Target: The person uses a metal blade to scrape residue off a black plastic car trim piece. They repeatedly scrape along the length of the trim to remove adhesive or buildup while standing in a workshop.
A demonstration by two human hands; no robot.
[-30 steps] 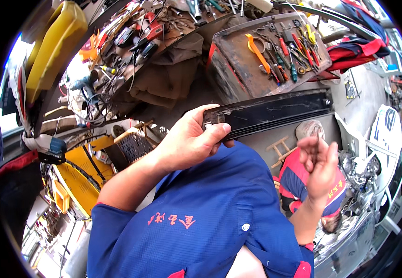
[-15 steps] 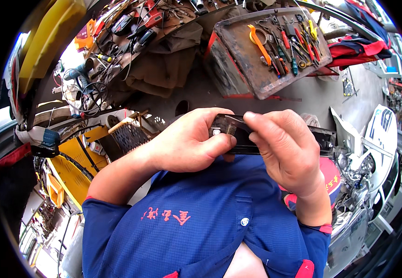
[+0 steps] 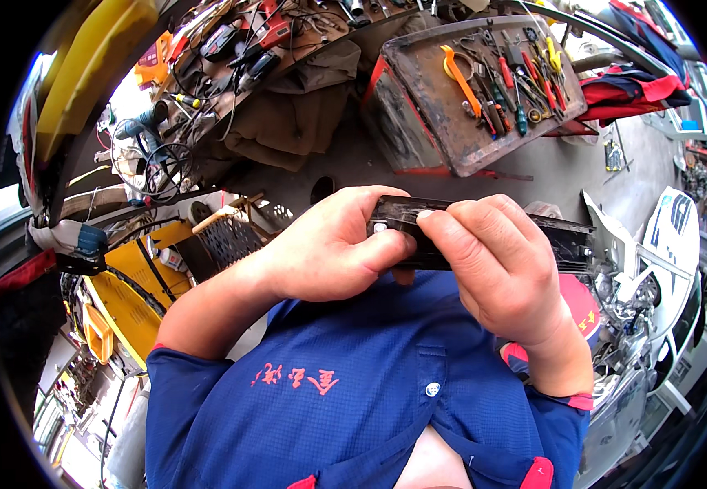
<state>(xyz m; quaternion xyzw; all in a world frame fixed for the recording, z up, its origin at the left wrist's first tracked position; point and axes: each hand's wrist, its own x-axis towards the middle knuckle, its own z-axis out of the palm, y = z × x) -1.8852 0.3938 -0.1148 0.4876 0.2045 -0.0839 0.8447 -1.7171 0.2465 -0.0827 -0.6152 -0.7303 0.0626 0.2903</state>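
A long black strip-shaped part point(image 3: 561, 239), glossy with a small white clip near its left end, lies crosswise in front of my chest. My left hand point(image 3: 333, 244) is closed around its left end, thumb on the upper face and fingers behind. My right hand point(image 3: 504, 265) is over the middle of the strip, its thumb and fingers pinched together just right of the left thumb. Whatever is between those fingertips is too small and hidden to tell. The strip's right end sticks out past my right hand.
Ahead, a worn metal tool cabinet point(image 3: 451, 147) carries pliers, screwdrivers and an orange pry tool point(image 3: 460, 79). A cluttered bench point(image 3: 309, 37) with power tools stands at the far left. Yellow panels point(image 3: 129, 306) are at the left, and white and silver car parts point(image 3: 670, 236) at the right.
My right hand has turned and lowered its fingertips onto the strip, its knuckles now more upright and level. The left hand keeps its hold with hardly any shift.
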